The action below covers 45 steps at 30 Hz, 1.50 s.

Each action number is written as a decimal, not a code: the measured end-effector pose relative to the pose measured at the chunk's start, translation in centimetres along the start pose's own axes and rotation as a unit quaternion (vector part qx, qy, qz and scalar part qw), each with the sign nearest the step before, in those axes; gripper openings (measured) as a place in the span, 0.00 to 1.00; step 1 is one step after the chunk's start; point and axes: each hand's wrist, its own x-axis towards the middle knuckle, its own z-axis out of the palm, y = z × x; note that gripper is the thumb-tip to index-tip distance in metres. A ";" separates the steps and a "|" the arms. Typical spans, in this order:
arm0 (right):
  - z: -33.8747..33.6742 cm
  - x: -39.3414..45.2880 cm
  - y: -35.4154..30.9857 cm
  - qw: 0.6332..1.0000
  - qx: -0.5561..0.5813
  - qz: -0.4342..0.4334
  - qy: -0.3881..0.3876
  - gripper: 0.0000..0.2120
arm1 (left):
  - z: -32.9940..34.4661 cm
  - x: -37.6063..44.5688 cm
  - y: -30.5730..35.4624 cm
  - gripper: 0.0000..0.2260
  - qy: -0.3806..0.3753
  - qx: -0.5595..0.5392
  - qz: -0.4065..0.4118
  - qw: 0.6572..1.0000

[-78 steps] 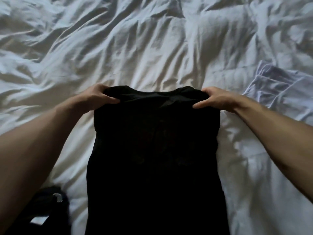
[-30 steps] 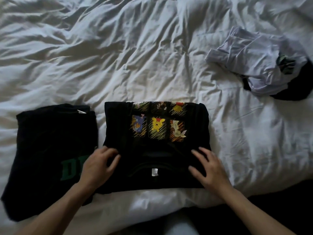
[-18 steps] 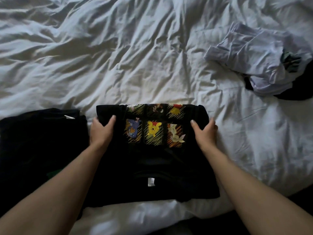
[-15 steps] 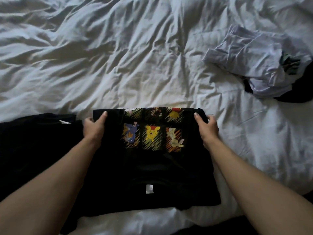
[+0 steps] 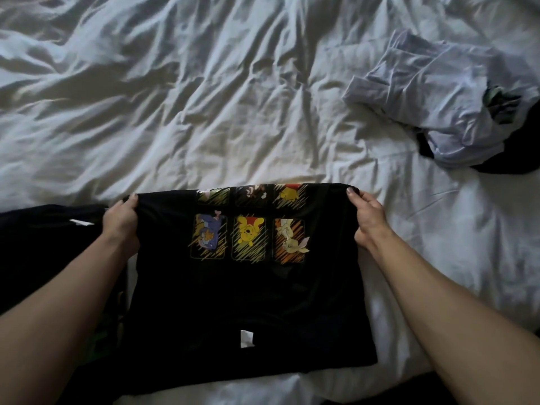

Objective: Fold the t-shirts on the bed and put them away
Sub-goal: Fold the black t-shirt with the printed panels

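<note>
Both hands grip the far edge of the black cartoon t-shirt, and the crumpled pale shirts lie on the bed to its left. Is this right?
Not quite. The head view shows the crumpled pale shirts to the right of the black cartoon t-shirt, not to its left. The left hand and right hand do grip its far edge.

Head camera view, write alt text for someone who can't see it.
Both hands, left hand and right hand, grip the far corners of a black cartoon-print t-shirt on a white bed. A crumpled lilac shirt lies far right.
</note>
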 end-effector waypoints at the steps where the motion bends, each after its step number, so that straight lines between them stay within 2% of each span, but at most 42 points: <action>1: -0.2 0.1 0.2 1.000 -0.005 -0.004 -0.003 0.04 | 0.1 0.2 0.0 0.08 0.009 0.015 0.006 1.000; 5: 0.0 0.8 0.0 0.995 -0.048 -0.065 0.057 0.08 | 0.2 1.5 0.1 0.11 0.052 0.047 0.042 0.997; 8: 0.7 1.0 0.3 0.980 -0.124 -0.122 0.096 0.07 | 0.9 0.3 0.1 0.15 0.075 0.128 0.064 0.987; 11: 0.8 -0.2 1.4 0.932 -0.313 -0.148 0.107 0.20 | 2.0 -1.7 0.1 0.19 0.113 0.254 0.109 0.954; 13: 0.6 -1.4 1.7 0.910 -0.371 -0.152 0.105 0.26 | 2.7 -3.2 0.5 0.24 0.121 0.300 0.137 0.936; 15: 0.4 -2.8 1.8 0.915 -0.367 -0.131 0.102 0.27 | 3.2 -4.4 0.5 0.33 0.131 0.371 0.168 0.904; 17: 0.0 -4.4 2.0 0.916 -0.374 -0.101 0.108 0.28 | 3.4 -5.4 0.1 0.39 0.140 0.507 0.211 0.824; 18: -0.6 -5.2 2.3 0.916 -0.375 -0.088 0.108 0.29 | 3.7 -5.9 -0.1 0.39 0.124 0.563 0.246 0.779; 20: -2.1 -6.9 3.4 0.916 -0.384 -0.050 0.102 0.32 | 4.9 -6.6 -0.4 0.36 0.058 0.616 0.305 0.724; 23: -4.5 -9.1 5.7 0.930 -0.362 0.007 0.064 0.36 | 8.1 -7.8 -0.4 0.32 -0.074 0.642 0.353 0.677; 25: -5.7 -10.1 6.7 0.936 -0.347 0.041 0.034 0.33 | 10.9 -8.8 -0.4 0.31 -0.158 0.647 0.362 0.652; 27: -6.6 -10.4 7.6 0.942 -0.327 0.080 0.004 0.33 | 13.9 -9.6 -0.3 0.29 -0.199 0.639 0.363 0.649; 30: -7.8 -10.6 7.9 0.948 -0.283 0.139 -0.043 0.37 | 18.9 -10.8 0.0 0.26 -0.252 0.608 0.372 0.654; 34: -9.6 -10.9 7.6 0.939 -0.261 0.198 -0.103 0.31 | 24.9 -12.8 -0.5 0.25 -0.361 0.610 0.365 0.604; 36: -10.3 -10.8 8.1 0.927 -0.282 0.217 -0.121 0.42 | 27.1 -13.6 -1.0 0.21 -0.387 0.626 0.345 0.583; 37: -10.4 -10.9 8.4 0.923 -0.283 0.224 -0.131 0.43 | 27.8 -13.8 -1.2 0.20 -0.393 0.632 0.330 0.580; 40: -10.9 -11.2 8.1 0.929 -0.255 0.233 -0.132 0.26 | 29.6 -14.2 -1.6 0.16 -0.403 0.644 0.320 0.566; 45: -11.9 -11.7 7.3 0.944 -0.211 0.212 -0.137 0.21 | 31.3 -15.2 -1.1 0.08 -0.418 0.646 0.306 0.561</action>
